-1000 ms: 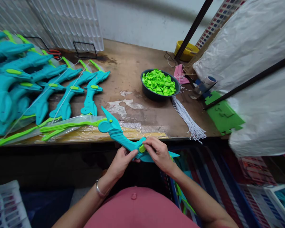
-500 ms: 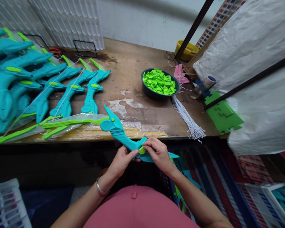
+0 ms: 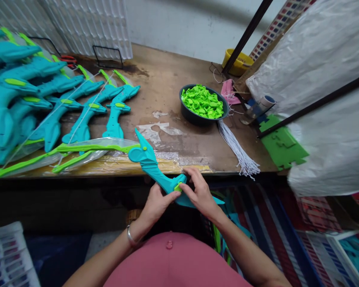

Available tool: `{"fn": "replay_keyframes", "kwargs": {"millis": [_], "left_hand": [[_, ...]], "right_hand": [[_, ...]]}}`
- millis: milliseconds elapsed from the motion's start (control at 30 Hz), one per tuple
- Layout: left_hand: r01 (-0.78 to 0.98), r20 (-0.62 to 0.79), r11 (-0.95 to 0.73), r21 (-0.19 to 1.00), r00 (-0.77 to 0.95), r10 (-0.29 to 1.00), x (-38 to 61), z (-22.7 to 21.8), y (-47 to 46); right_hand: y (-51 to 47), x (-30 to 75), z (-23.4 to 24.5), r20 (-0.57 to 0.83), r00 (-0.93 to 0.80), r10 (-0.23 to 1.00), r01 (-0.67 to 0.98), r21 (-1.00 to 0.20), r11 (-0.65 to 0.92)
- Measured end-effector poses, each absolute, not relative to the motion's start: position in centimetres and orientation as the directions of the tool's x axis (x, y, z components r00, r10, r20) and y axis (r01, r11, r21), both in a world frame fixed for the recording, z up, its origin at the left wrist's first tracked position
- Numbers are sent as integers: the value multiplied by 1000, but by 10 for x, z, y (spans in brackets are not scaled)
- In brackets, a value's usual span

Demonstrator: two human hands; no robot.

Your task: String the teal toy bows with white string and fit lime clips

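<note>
My left hand (image 3: 157,204) grips the underside of a teal plastic toy bow (image 3: 155,167) held just in front of the table's near edge. My right hand (image 3: 200,192) closes on the bow from the right, its fingers pressing a small green plastic piece (image 3: 178,186) set in the bow's handle. The bow's upper end with a green limb (image 3: 86,148) lies over the table edge. A dark bowl (image 3: 204,116) full of small green plastic pieces stands on the table beyond my hands.
Several finished teal bows (image 3: 42,107) lie in rows on the left of the wooden table (image 3: 167,87). White strings (image 3: 237,149) hang over the front edge. A green block (image 3: 283,143), a yellow tub (image 3: 237,61) and a big plastic-covered sack (image 3: 323,99) stand at right. Crates sit on the floor.
The bow has tipped up slightly and shifted right. My right fingers have moved over the green piece, pressing it into the handle.
</note>
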State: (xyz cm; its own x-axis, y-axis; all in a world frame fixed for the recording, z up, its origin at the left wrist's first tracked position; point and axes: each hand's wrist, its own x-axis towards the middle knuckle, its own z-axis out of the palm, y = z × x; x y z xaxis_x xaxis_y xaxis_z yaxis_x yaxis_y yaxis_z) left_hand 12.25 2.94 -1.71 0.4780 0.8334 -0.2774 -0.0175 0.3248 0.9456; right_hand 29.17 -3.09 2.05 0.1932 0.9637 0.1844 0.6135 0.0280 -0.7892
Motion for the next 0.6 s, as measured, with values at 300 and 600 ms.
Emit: {"fn": "replay_keyframes", "kwargs": {"millis": [300,600], "left_hand": [[15,-236,260,966,467,852,122,-12,26],[12,-164,195,981,594,788,124,-12,32]], "right_hand": [[-33,290,20,117,142,983,586,-810,12],[-45,294,23,129,232,964,560,-828,-24]]}}
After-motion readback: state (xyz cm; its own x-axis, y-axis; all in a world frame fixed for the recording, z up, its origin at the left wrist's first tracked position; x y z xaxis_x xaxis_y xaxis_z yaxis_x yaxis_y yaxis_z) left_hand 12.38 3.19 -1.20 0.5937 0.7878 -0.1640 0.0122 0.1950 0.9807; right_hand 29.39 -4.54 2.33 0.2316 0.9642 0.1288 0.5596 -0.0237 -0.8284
